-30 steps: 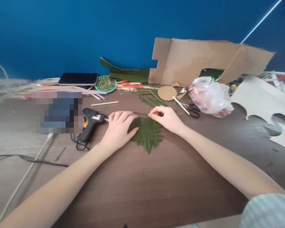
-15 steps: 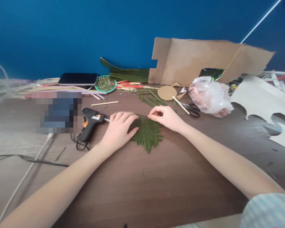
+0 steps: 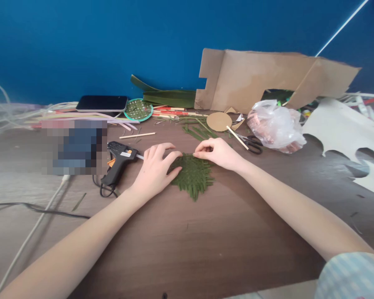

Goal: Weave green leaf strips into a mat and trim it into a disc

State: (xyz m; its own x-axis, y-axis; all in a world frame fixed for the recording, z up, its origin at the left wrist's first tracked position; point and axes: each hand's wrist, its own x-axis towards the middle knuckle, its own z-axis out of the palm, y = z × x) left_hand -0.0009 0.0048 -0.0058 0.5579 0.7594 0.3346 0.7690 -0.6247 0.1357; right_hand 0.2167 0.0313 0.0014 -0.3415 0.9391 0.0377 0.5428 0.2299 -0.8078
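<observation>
A small green mat woven from leaf strips lies on the brown table. My left hand rests flat on the mat's left part, fingers spread and pressing it down. My right hand is at the mat's far edge with thumb and fingers pinched on a thin green leaf strip there. Most of that strip is hidden by the weave and by my fingers.
A black glue gun lies just left of my left hand. Behind the mat are loose leaf strips, a cardboard disc, scissors, a plastic bag, a cardboard sheet, a phone and a round woven disc.
The loose strip that stuck out to the left at the mat's far edge has been drawn into the weave. My right hand has shifted slightly left; my left fingers have spread a little.
</observation>
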